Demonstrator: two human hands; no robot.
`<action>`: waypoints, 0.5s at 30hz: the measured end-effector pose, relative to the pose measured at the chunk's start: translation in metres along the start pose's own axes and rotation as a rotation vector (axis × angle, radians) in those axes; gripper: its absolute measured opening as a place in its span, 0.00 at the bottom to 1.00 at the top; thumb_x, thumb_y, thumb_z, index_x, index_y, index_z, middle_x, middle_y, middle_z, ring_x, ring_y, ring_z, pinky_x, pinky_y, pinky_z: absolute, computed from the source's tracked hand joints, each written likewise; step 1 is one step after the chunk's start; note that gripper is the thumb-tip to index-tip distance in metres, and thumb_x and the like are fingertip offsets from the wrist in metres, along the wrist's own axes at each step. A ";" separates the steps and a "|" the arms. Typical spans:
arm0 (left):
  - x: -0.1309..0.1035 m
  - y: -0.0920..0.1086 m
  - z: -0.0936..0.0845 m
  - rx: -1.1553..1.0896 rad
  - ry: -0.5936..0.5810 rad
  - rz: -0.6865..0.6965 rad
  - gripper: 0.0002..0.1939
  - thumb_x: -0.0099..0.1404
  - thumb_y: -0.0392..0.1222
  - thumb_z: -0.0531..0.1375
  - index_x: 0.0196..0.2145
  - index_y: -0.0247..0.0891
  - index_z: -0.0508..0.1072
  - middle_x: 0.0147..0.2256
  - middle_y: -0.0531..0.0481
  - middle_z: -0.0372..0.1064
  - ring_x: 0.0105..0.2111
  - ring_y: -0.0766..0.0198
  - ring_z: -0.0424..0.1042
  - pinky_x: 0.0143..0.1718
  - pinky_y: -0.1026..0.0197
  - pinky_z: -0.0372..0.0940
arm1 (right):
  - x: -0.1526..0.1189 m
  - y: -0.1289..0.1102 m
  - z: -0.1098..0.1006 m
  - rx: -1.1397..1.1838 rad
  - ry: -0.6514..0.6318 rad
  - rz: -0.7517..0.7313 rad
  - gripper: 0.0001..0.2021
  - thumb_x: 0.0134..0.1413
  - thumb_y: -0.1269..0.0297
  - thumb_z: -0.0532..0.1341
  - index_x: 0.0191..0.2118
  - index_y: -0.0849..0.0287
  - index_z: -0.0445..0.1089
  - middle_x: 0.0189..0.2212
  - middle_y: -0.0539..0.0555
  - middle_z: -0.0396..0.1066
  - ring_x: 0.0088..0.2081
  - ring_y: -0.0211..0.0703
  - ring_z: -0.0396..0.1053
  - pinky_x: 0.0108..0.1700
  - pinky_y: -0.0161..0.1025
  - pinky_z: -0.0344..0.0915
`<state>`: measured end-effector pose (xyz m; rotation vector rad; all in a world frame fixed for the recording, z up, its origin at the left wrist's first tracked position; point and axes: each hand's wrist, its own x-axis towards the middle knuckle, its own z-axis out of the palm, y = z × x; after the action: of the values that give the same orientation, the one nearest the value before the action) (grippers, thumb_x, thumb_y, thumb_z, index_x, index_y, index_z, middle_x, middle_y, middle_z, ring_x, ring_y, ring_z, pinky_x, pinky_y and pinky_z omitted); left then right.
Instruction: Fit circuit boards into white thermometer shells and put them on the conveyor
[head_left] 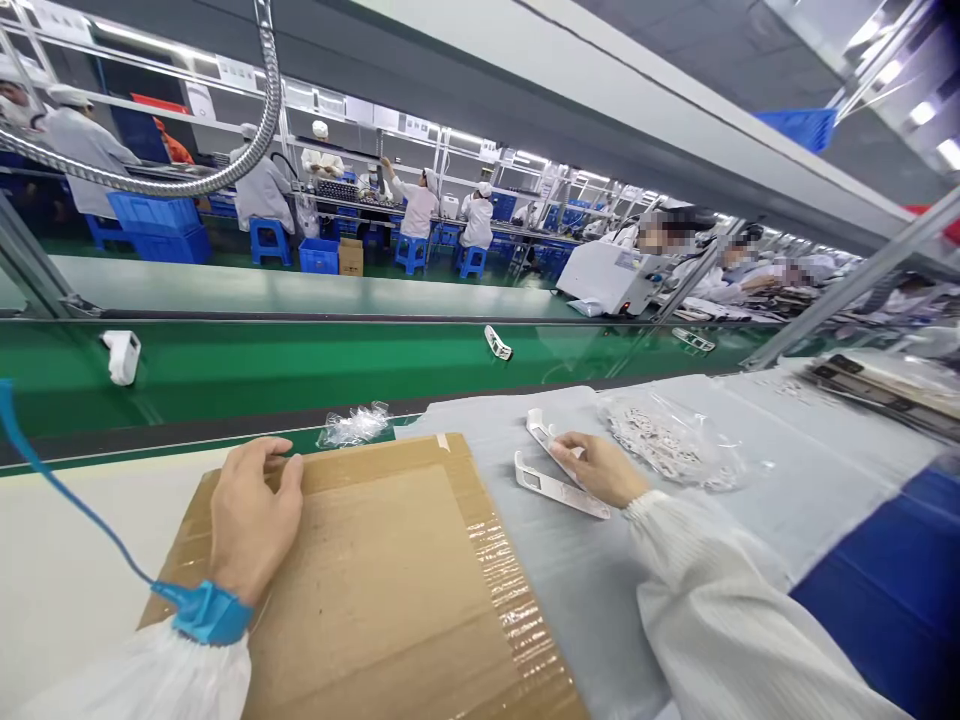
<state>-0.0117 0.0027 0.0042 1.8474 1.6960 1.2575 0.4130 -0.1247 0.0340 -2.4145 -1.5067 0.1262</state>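
My left hand (257, 510) rests on the far left part of a taped cardboard sheet (390, 560). Its thumb stands apart from the fingers and it holds nothing; a blue wrist strap (214, 612) with a cord is around the wrist. To the right, my right hand (600, 468) has thumb and fingertips closed on a long white plastic part (541, 432), partly hidden by the fingers. A second white plastic part (559, 488), with a hooked end, lies just nearer me on the grey sheet.
A clear bag of small white pieces (667, 440) lies right of my right hand. Crumpled clear plastic (356, 425) sits beyond the cardboard. Several white parts ride on the green conveyor (337, 360). A blue bin (877, 590) is at right. Co-workers sit across.
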 end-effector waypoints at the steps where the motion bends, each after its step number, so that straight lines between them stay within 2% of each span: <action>1: 0.001 0.000 0.000 -0.005 -0.007 -0.011 0.19 0.59 0.51 0.53 0.42 0.36 0.72 0.44 0.39 0.72 0.42 0.51 0.73 0.55 0.46 0.67 | 0.006 0.001 0.002 -0.017 0.026 0.034 0.15 0.59 0.53 0.56 0.39 0.55 0.74 0.35 0.55 0.77 0.36 0.47 0.72 0.41 0.41 0.65; 3: 0.002 -0.001 0.000 -0.010 -0.024 -0.036 0.20 0.59 0.51 0.53 0.42 0.36 0.72 0.44 0.39 0.72 0.42 0.50 0.73 0.54 0.45 0.67 | 0.015 0.007 0.001 -0.051 0.047 0.080 0.11 0.57 0.57 0.58 0.36 0.57 0.74 0.37 0.58 0.77 0.38 0.49 0.73 0.42 0.42 0.65; 5: 0.003 -0.001 -0.001 -0.008 -0.037 -0.062 0.20 0.59 0.52 0.52 0.42 0.37 0.72 0.44 0.39 0.72 0.41 0.50 0.73 0.54 0.44 0.67 | 0.019 0.015 -0.004 -0.070 0.018 0.094 0.08 0.54 0.58 0.61 0.30 0.56 0.73 0.32 0.56 0.77 0.36 0.48 0.73 0.39 0.40 0.65; 9: 0.003 -0.001 -0.002 -0.013 -0.056 -0.094 0.19 0.57 0.54 0.53 0.39 0.39 0.71 0.43 0.40 0.72 0.41 0.47 0.73 0.55 0.40 0.66 | 0.023 0.025 -0.016 -0.090 -0.027 0.080 0.13 0.53 0.57 0.64 0.21 0.55 0.69 0.23 0.51 0.72 0.30 0.44 0.71 0.34 0.38 0.64; 12: 0.004 0.000 -0.002 -0.033 -0.053 -0.101 0.17 0.57 0.55 0.53 0.37 0.43 0.70 0.41 0.43 0.72 0.40 0.45 0.73 0.53 0.38 0.67 | 0.032 0.026 -0.021 -0.108 0.021 0.105 0.15 0.58 0.57 0.60 0.22 0.54 0.68 0.23 0.51 0.72 0.31 0.45 0.71 0.36 0.40 0.64; 15: 0.004 0.000 -0.002 -0.025 -0.035 -0.094 0.16 0.57 0.55 0.53 0.37 0.43 0.69 0.40 0.43 0.72 0.39 0.46 0.73 0.52 0.39 0.67 | 0.037 0.020 -0.020 -0.124 0.106 0.153 0.08 0.57 0.60 0.61 0.30 0.56 0.72 0.30 0.56 0.75 0.35 0.50 0.73 0.39 0.43 0.66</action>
<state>-0.0136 0.0064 0.0065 1.7439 1.7190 1.1966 0.4520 -0.1038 0.0504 -2.5885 -1.3193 -0.0645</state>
